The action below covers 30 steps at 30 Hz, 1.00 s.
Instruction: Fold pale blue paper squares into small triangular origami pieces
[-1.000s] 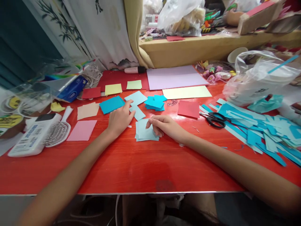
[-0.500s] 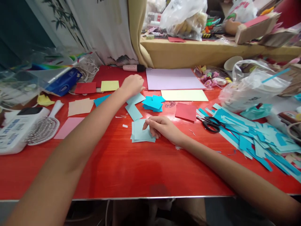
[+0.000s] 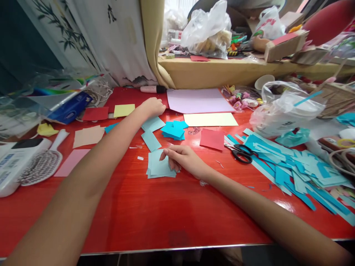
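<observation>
Left hand (image 3: 154,107) far out, right hand (image 3: 187,159) low

My left arm (image 3: 94,159) slants across the table (image 3: 138,221), fingers curled by the red sheet (image 3: 122,96); I cannot tell whether they close on anything. My right forearm (image 3: 244,192) lies low, its fingers loosely bent, tips apart, over the pale squares (image 3: 156,166).

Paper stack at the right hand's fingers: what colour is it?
The paper stack is pale blue, shown best in the head view.
</observation>
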{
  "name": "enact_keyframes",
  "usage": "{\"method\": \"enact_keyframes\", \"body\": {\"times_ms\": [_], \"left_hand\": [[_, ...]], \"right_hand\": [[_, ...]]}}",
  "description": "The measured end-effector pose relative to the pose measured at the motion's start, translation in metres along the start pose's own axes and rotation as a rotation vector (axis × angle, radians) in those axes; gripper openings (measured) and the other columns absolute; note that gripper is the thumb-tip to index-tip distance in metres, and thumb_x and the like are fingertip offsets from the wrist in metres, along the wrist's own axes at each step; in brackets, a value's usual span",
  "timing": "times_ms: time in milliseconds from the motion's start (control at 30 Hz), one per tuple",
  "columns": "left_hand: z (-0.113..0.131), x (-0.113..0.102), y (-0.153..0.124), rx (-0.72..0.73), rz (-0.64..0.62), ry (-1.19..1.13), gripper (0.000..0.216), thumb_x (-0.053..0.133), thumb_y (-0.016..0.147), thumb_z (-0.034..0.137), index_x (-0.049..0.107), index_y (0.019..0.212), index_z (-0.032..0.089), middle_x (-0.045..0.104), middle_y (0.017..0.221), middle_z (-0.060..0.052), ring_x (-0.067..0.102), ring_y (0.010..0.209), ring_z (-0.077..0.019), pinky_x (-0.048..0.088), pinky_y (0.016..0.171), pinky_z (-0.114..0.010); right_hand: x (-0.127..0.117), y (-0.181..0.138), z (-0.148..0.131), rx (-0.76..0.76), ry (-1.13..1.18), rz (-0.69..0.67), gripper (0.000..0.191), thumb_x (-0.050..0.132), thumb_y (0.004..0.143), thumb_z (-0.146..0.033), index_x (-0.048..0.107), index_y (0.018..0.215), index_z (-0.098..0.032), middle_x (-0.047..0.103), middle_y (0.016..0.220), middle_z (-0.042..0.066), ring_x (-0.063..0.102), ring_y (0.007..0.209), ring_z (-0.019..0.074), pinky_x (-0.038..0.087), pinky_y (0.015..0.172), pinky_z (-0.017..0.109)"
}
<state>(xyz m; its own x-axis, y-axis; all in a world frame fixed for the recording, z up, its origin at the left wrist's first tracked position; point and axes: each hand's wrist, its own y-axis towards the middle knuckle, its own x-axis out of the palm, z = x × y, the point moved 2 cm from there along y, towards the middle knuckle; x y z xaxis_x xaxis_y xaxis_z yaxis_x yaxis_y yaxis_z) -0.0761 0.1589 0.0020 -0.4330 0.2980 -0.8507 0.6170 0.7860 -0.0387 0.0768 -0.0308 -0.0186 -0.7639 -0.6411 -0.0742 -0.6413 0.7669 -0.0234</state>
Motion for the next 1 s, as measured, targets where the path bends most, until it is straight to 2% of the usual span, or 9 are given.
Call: {"method": "enact_keyframes", "body": {"times_ms": [233, 533, 733, 900, 967, 1000], "left_hand": [[0.017, -0.005, 0.004, -0.127, 0.015, -0.057, 0.030, 0.037, 0.084, 0.004, 0.063, 0.098, 0.004, 0.067, 0.095, -0.020, 0.060, 0.097, -0.0253, 0.041, 0.075, -0.031], [0.015, -0.001, 0.003, -0.160, 0.056, -0.131, 0.030, 0.036, 0.083, 0.002, 0.063, 0.098, 0.003, 0.066, 0.093, -0.021, 0.059, 0.098, -0.0261, 0.043, 0.072, -0.031], [0.012, -0.003, 0.000, -0.176, 0.062, -0.175, 0.024, 0.041, 0.086, 0.005, 0.064, 0.089, 0.008, 0.066, 0.090, -0.017, 0.060, 0.091, -0.0229, 0.043, 0.070, -0.029], [0.015, -0.021, -0.011, -0.168, 0.110, -0.192, 0.028, 0.040, 0.094, 0.025, 0.063, 0.089, 0.009, 0.066, 0.094, -0.014, 0.056, 0.098, -0.0210, 0.041, 0.083, -0.031], [0.022, -0.035, -0.029, -0.177, 0.152, -0.204, 0.032, 0.036, 0.096, 0.026, 0.062, 0.094, 0.008, 0.065, 0.099, -0.013, 0.054, 0.102, -0.0209, 0.040, 0.087, -0.032], [0.027, -0.043, -0.043, -0.182, 0.170, -0.217, 0.033, 0.034, 0.096, 0.026, 0.062, 0.097, 0.010, 0.065, 0.100, -0.012, 0.054, 0.102, -0.0202, 0.040, 0.087, -0.032]], "right_hand": [[0.000, 0.000, 0.001, 0.007, -0.008, 0.004, 0.035, 0.043, 0.092, -0.042, 0.062, 0.081, -0.015, 0.051, 0.055, -0.004, 0.045, 0.045, 0.0053, 0.038, 0.046, 0.019], [0.000, 0.000, 0.001, -0.008, -0.007, 0.008, 0.034, 0.043, 0.092, -0.042, 0.062, 0.081, -0.016, 0.051, 0.055, -0.003, 0.046, 0.045, 0.0060, 0.039, 0.046, 0.020], [-0.001, 0.001, 0.002, -0.012, -0.002, -0.005, 0.034, 0.042, 0.092, -0.042, 0.061, 0.081, -0.016, 0.052, 0.057, -0.003, 0.047, 0.047, 0.0061, 0.040, 0.046, 0.019], [0.000, 0.001, 0.003, -0.011, 0.019, 0.012, 0.035, 0.042, 0.091, -0.043, 0.062, 0.081, -0.016, 0.052, 0.056, -0.003, 0.047, 0.045, 0.0069, 0.039, 0.045, 0.020], [-0.001, 0.001, 0.003, -0.025, 0.019, 0.094, 0.035, 0.042, 0.090, -0.043, 0.062, 0.079, -0.016, 0.050, 0.053, -0.003, 0.045, 0.044, 0.0072, 0.037, 0.044, 0.020], [-0.003, 0.000, 0.002, -0.043, 0.011, 0.179, 0.035, 0.043, 0.090, -0.043, 0.062, 0.077, -0.016, 0.048, 0.052, -0.004, 0.044, 0.044, 0.0074, 0.036, 0.044, 0.020]]}}
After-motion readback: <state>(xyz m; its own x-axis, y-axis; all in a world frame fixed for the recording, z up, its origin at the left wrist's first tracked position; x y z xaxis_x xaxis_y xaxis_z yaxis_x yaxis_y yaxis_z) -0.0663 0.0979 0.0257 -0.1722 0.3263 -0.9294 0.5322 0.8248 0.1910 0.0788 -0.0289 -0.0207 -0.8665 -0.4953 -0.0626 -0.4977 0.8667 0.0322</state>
